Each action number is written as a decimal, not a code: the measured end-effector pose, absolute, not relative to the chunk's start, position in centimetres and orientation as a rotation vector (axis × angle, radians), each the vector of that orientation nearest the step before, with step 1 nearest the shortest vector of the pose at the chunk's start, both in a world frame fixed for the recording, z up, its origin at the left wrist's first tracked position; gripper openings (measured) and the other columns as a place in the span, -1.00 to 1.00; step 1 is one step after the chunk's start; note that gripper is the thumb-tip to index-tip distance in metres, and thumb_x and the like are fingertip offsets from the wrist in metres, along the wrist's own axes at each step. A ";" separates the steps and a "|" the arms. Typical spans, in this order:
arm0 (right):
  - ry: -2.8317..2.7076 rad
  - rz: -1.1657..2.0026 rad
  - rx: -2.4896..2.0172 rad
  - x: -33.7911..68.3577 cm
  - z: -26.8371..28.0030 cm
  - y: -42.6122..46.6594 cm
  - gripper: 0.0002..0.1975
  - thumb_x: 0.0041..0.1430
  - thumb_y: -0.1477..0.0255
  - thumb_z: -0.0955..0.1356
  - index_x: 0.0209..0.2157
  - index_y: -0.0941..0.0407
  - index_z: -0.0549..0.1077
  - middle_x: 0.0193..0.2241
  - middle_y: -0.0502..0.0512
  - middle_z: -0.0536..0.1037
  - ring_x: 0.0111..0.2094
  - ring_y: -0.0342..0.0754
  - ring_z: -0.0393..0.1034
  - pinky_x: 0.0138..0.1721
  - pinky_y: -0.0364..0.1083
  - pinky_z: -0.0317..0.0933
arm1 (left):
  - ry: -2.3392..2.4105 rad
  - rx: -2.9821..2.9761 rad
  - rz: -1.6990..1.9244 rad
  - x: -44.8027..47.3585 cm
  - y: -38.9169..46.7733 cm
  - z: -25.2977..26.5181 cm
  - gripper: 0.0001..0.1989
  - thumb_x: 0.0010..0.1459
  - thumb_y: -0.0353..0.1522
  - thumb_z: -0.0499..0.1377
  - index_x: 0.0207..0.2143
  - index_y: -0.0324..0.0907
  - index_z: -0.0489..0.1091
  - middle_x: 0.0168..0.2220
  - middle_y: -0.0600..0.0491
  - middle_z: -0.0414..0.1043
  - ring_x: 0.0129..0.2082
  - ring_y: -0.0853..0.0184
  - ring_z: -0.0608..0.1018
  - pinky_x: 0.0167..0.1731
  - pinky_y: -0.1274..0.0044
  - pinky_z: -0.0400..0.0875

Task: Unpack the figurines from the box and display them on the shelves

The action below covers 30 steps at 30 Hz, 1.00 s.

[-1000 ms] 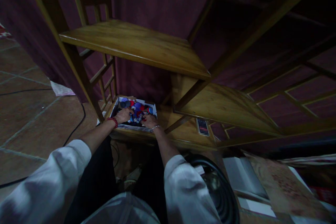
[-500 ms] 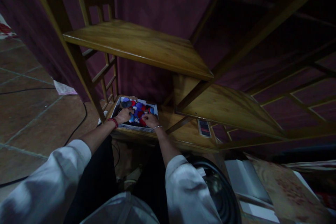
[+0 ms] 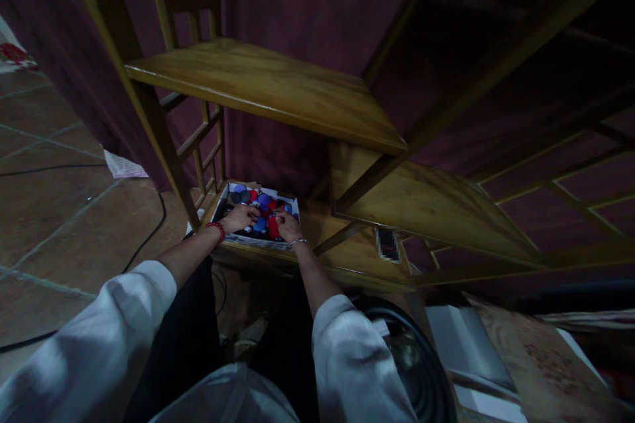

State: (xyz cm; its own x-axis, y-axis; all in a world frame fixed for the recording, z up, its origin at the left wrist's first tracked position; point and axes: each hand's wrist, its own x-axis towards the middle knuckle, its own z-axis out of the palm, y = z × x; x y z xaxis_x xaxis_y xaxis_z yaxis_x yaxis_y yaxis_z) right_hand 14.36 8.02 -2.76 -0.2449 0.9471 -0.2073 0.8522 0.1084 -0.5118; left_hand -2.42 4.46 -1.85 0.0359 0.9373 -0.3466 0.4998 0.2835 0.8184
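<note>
A shallow white-walled box [image 3: 221, 209] sits on the lower wooden shelf, filled with a jumble of small rounded pieces in blue, purple, red and black; their exact kind is too small to tell. My left hand [image 3: 240, 217], with a red bead bracelet, reaches over the left side of the box. Its fingers are stretched out and slightly apart above the blue pieces. At the right side, my right hand [image 3: 288, 227] has its fingers pinched at the edge of a red piece [image 3: 274, 226]. A silvery bracelet circles the right wrist.
An upper wooden shelf [image 3: 258, 82] overhangs the box, and slanted wooden bars rise beside it. A dark phone-like object [image 3: 388, 244], blurred, lies farther right on the lower shelf. A black round tub [image 3: 431, 370] stands at lower right, near grey-white boards [image 3: 466, 337]. Cables cross the floor.
My left hand has shifted slightly right over the pieces, its fingers more extended. The red piece by my right fingers shows larger and more upright. The view has moved slightly.
</note>
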 end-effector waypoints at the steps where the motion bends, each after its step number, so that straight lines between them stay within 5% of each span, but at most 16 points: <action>1: -2.192 0.813 -1.827 14.4 -2.8 8.0 -0.75 0.15 0.45 0.16 -0.19 0.09 0.38 -0.21 0.07 0.49 -0.19 -0.12 0.36 -0.20 -0.18 0.18 | 1.620 1.373 0.564 -2.5 4.5 -1.9 -0.61 0.00 -0.63 -0.02 -0.11 -0.28 0.35 -0.23 -0.04 0.47 -0.27 0.45 0.51 -0.37 0.71 0.40; 6: -2.154 0.807 -1.873 14.3 -3.1 8.0 -0.74 0.14 0.47 0.15 -0.16 0.11 0.35 -0.19 0.08 0.48 -0.18 -0.11 0.36 -0.20 -0.18 0.19 | 1.839 1.558 0.449 -3.6 4.7 -1.5 -0.66 -0.03 -0.55 0.05 -0.17 -0.23 0.41 -0.33 0.03 0.50 -0.30 0.43 0.51 -0.32 0.70 0.37; 16: -2.229 0.900 -1.746 14.2 -3.5 8.2 -0.57 0.04 0.19 0.26 -0.05 0.03 0.31 -0.12 0.04 0.45 -0.12 -0.08 0.33 -0.12 -0.14 0.18 | 2.003 1.791 0.105 -6.1 5.0 -1.6 -0.67 0.00 -0.48 0.00 -0.20 -0.17 0.43 -0.17 -0.04 0.45 -0.15 0.30 0.46 -0.16 0.61 0.29; 30: -2.315 0.785 -1.703 14.1 -2.8 7.6 -0.59 0.04 0.27 0.25 -0.04 0.05 0.33 -0.12 0.06 0.46 -0.11 -0.06 0.33 -0.08 -0.15 0.15 | 1.960 1.901 -0.041 -5.3 4.8 -1.7 -0.75 -0.02 -0.41 0.05 -0.29 -0.19 0.46 -0.25 -0.05 0.48 -0.22 0.30 0.49 -0.20 0.59 0.32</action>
State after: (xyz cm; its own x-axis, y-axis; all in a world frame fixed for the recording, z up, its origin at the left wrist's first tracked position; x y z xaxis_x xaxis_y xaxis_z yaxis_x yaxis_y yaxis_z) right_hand 14.09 7.61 -2.82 -0.3376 0.9252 -0.1731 0.8397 0.2129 -0.4996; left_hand -5.30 4.78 -1.69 0.0120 0.9518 -0.3065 0.9638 0.0707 0.2571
